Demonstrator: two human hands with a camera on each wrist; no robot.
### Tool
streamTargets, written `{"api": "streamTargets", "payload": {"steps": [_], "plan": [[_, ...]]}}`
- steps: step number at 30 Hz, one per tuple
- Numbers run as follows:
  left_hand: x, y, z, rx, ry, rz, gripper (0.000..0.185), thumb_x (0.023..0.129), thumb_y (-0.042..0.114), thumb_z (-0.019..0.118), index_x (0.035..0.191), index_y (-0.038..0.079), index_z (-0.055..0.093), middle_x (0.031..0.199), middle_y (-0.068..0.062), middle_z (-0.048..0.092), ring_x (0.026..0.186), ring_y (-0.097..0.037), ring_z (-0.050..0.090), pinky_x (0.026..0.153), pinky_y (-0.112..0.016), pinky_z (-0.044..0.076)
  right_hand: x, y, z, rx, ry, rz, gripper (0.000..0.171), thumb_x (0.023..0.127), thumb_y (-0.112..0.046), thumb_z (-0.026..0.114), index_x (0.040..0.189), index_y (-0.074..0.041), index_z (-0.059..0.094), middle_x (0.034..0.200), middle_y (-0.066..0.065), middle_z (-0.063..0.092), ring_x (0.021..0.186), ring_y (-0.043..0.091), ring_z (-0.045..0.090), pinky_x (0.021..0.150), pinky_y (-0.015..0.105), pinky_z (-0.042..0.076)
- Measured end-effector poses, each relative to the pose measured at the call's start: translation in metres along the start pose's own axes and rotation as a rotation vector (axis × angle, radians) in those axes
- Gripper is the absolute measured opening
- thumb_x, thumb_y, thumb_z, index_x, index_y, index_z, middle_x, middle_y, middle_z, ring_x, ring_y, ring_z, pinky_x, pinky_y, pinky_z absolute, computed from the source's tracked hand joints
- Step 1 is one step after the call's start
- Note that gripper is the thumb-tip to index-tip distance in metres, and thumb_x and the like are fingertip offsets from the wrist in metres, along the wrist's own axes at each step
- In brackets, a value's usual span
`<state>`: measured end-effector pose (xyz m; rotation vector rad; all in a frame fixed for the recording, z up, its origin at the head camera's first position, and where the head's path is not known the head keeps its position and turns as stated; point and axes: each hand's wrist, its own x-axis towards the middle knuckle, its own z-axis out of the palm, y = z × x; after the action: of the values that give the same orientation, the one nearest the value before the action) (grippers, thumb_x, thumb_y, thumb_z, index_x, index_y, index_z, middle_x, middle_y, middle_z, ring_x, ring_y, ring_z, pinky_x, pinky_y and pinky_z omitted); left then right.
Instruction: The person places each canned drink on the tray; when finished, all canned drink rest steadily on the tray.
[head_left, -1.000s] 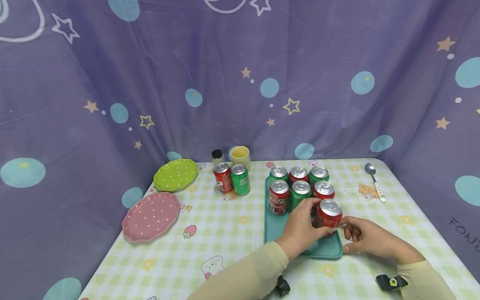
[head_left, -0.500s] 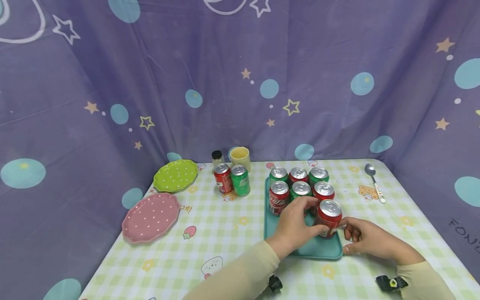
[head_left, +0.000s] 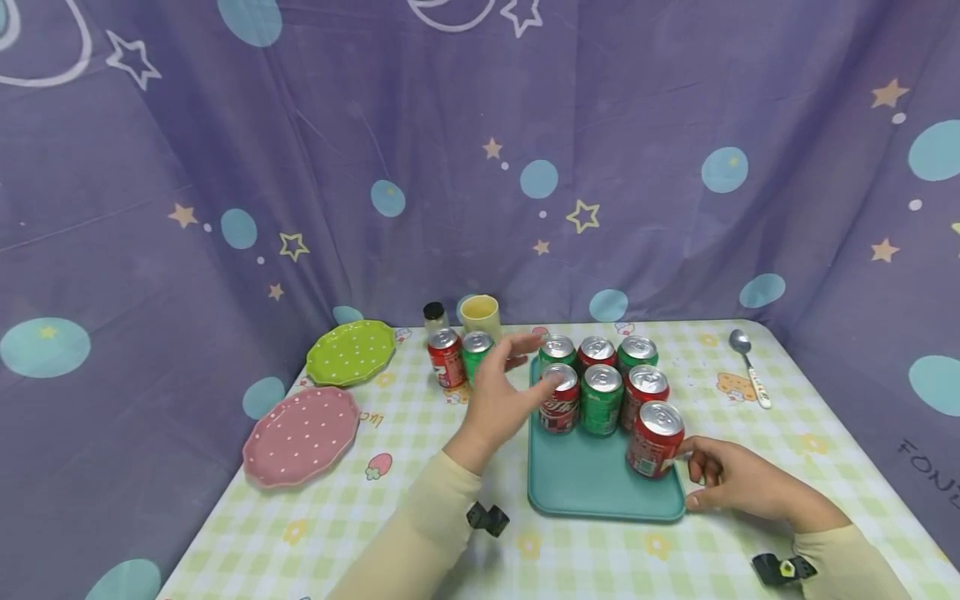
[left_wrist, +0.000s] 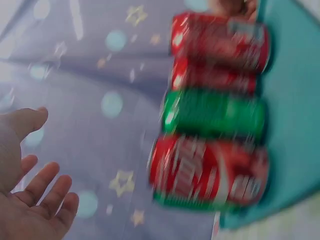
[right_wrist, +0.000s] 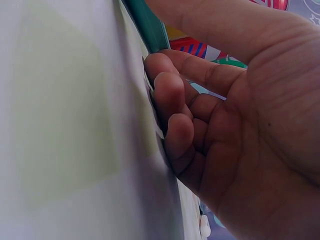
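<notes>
A teal tray (head_left: 585,487) holds several red and green cans in rows. A lone red can (head_left: 655,439) stands at its front right. My left hand (head_left: 501,392) hovers open, fingers spread, between the tray's left edge and two loose cans, one red (head_left: 446,357) and one green (head_left: 474,348); it touches nothing. In the blurred left wrist view the left hand (left_wrist: 30,200) is empty, with the tray's cans (left_wrist: 210,172) beside it. My right hand (head_left: 723,482) sits at the tray's front right corner. Its curled fingers (right_wrist: 170,95) lie at the rim (right_wrist: 150,25), with the thumb above.
A green plate (head_left: 350,351) and a pink plate (head_left: 302,433) lie at the table's left. A yellow cup (head_left: 480,315) and a small dark-lidded jar (head_left: 434,315) stand behind the loose cans. A spoon (head_left: 750,367) lies far right. Purple cloth walls the table in.
My left hand let go of the front red can and moved left and back toward the two loose cans, opening as it went. The right hand stayed at the tray corner.
</notes>
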<state>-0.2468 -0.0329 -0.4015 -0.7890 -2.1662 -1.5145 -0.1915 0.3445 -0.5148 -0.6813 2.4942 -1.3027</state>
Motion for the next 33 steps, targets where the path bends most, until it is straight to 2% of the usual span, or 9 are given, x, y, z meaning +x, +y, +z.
{"api": "streamTargets", "payload": {"steps": [4,9,12,16,19,24,28,33], "plan": [[0.009,-0.018,-0.03,-0.062,0.129,-0.048,0.052,0.09,0.015,0.086,0.135,0.007,0.062,0.132,-0.007,0.067,0.125,-0.023,0.062,0.109,-0.042,0.048,-0.001,0.001,0.0,0.012,-0.002,-0.001,0.056,0.084,-0.022,0.09,0.127,-0.004,0.058,0.093,0.013,0.058,0.072,0.012,0.055,0.058,0.028,0.048],[0.017,-0.044,-0.065,-0.127,0.278,-0.106,0.052,0.091,0.009,0.084,0.136,0.002,0.06,0.134,-0.012,0.063,0.131,-0.026,0.058,0.108,-0.037,0.047,-0.002,0.002,0.002,0.02,-0.005,-0.019,0.053,0.085,-0.021,0.089,0.125,-0.004,0.059,0.092,0.013,0.058,0.071,0.012,0.055,0.058,0.028,0.048],[0.019,-0.062,-0.083,-0.11,0.342,-0.13,0.054,0.091,0.008,0.084,0.137,0.0,0.058,0.137,-0.015,0.061,0.134,-0.026,0.055,0.114,-0.035,0.042,-0.001,0.002,0.002,0.005,0.002,0.001,0.054,0.084,-0.022,0.09,0.125,-0.004,0.06,0.092,0.011,0.059,0.072,0.011,0.055,0.059,0.028,0.048],[0.017,-0.089,-0.098,-0.075,0.382,-0.179,0.058,0.09,0.01,0.084,0.139,0.0,0.056,0.141,-0.013,0.059,0.138,-0.03,0.052,0.122,-0.038,0.031,0.001,0.002,0.002,-0.004,0.004,0.025,0.058,0.083,-0.023,0.09,0.128,-0.003,0.06,0.093,0.008,0.059,0.074,0.011,0.054,0.06,0.028,0.047],[0.011,-0.107,-0.103,-0.047,0.384,-0.248,0.059,0.091,0.012,0.084,0.141,0.001,0.055,0.142,-0.013,0.058,0.139,-0.035,0.05,0.123,-0.043,0.031,0.002,0.002,0.002,0.012,-0.004,0.015,0.058,0.084,-0.021,0.09,0.129,-0.002,0.059,0.094,0.008,0.059,0.074,0.011,0.055,0.06,0.028,0.047],[0.002,-0.128,-0.103,0.01,0.337,-0.355,0.068,0.091,0.019,0.085,0.147,0.002,0.049,0.146,-0.02,0.053,0.139,-0.04,0.047,0.12,-0.055,0.033,0.003,0.002,0.001,0.015,-0.007,0.02,0.058,0.084,-0.021,0.089,0.13,-0.002,0.059,0.094,0.008,0.06,0.074,0.011,0.055,0.06,0.028,0.048],[-0.001,-0.143,-0.104,0.032,0.287,-0.406,0.075,0.091,0.019,0.084,0.151,0.0,0.043,0.151,-0.024,0.047,0.14,-0.042,0.045,0.12,-0.057,0.031,0.003,0.002,0.001,0.007,-0.009,0.031,0.057,0.084,-0.024,0.09,0.128,-0.003,0.06,0.093,0.008,0.06,0.073,0.012,0.055,0.06,0.028,0.048],[-0.003,-0.164,-0.108,0.01,0.203,-0.482,0.083,0.09,0.015,0.085,0.157,0.005,0.037,0.155,-0.021,0.043,0.144,-0.042,0.041,0.12,-0.056,0.033,0.001,0.003,0.0,0.002,-0.01,0.03,0.055,0.083,-0.026,0.09,0.124,-0.004,0.06,0.092,0.01,0.059,0.072,0.012,0.055,0.061,0.029,0.049]]}}
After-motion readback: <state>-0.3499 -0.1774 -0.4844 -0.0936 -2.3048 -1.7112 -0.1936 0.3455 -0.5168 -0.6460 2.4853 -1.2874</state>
